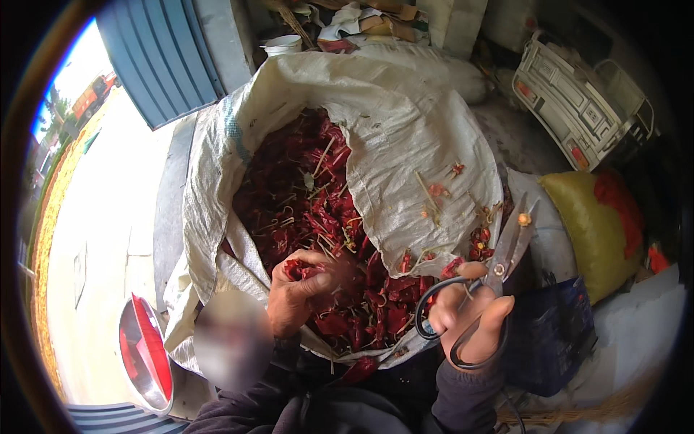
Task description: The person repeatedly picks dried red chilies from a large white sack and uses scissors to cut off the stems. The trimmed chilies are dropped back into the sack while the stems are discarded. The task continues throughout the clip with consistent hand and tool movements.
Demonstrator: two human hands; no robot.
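A large white woven sack (405, 108) lies spread before me, its mouth full of dried red chili peppers (289, 210) with pale stems. Over the near part of the pile, my left hand (296, 293) is closed around a red chili pepper (298, 270). On the right, my right hand (473, 325) grips black-handled scissors (500, 269) by their loops. The blades point up and away, slightly apart, with a small orange stem cap (524, 218) at them. A reddish pepper piece (453, 267) shows by my right fingers. Stem ends and pepper bits (437, 192) lie on the sack's folded flap.
A steel basin (131, 354) with something red stands at the left. Beyond the sack are a white bucket (283, 45) and a blue corrugated door (159, 58). To the right are a dark blue crate (553, 333), a yellow-green sack (585, 231) and a small cargo vehicle (571, 101).
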